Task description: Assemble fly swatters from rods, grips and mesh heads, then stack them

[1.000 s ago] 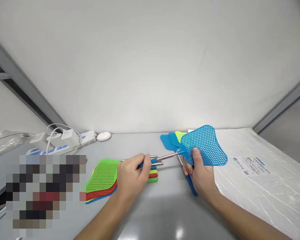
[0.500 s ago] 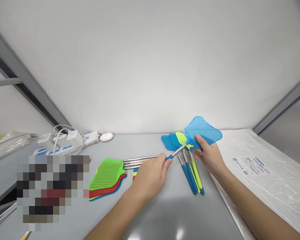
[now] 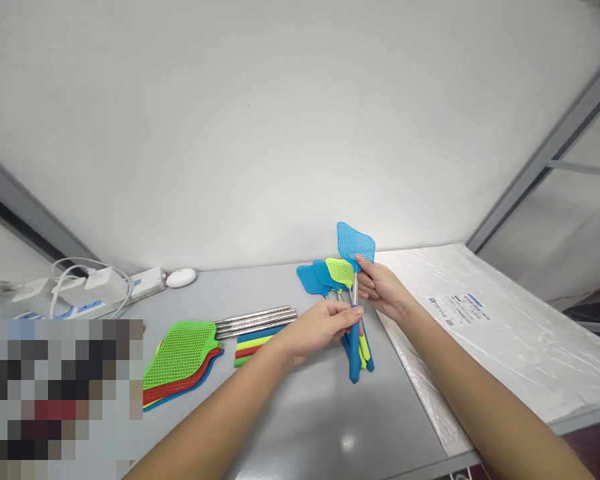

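Observation:
A fly swatter with a blue mesh head (image 3: 351, 241) is held in both hands, head up and tilted away. My left hand (image 3: 317, 328) is closed in a pinch on its blue grip, while my right hand (image 3: 386, 288) is closed around the neck just below the head. Beneath it lie several more swatters, with a lime head (image 3: 339, 270) and blue heads (image 3: 309, 279) showing; their handles are partly hidden. To the left, a stack of swatter heads has a green one (image 3: 184, 352) on top and a red one (image 3: 180, 385) below.
Metal rods (image 3: 257, 320) and coloured grips (image 3: 247, 347) lie beside the left stack. A power strip (image 3: 147, 283) with plugs and a white rounded device (image 3: 181, 277) sit at the back left. A white wrapped slab (image 3: 510, 333) covers the right side. Pixelation hides the lower left.
The blue swatter has turned from slanted to nearly upright above the right pile. My left hand now pinches its grip more lightly, and the view has swung to the right.

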The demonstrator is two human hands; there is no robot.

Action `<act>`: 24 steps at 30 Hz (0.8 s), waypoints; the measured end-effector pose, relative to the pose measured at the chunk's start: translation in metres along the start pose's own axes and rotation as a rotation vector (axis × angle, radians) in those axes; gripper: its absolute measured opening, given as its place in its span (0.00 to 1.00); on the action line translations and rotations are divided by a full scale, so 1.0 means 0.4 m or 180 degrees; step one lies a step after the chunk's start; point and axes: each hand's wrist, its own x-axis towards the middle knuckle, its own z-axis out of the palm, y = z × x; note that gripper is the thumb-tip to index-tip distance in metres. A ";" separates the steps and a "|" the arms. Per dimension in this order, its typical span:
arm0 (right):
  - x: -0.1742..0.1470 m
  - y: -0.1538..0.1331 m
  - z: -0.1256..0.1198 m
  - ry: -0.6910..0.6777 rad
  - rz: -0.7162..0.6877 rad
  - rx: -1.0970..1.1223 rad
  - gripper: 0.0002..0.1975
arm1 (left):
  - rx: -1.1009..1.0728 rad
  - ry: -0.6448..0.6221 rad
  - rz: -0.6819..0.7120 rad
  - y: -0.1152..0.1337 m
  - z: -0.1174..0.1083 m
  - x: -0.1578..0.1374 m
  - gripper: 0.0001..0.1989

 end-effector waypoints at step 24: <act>-0.039 0.007 0.048 0.0042 0.0348 -0.3889 0.24 | 0.4081 0.0500 0.0911 -0.117 0.043 -0.067 0.21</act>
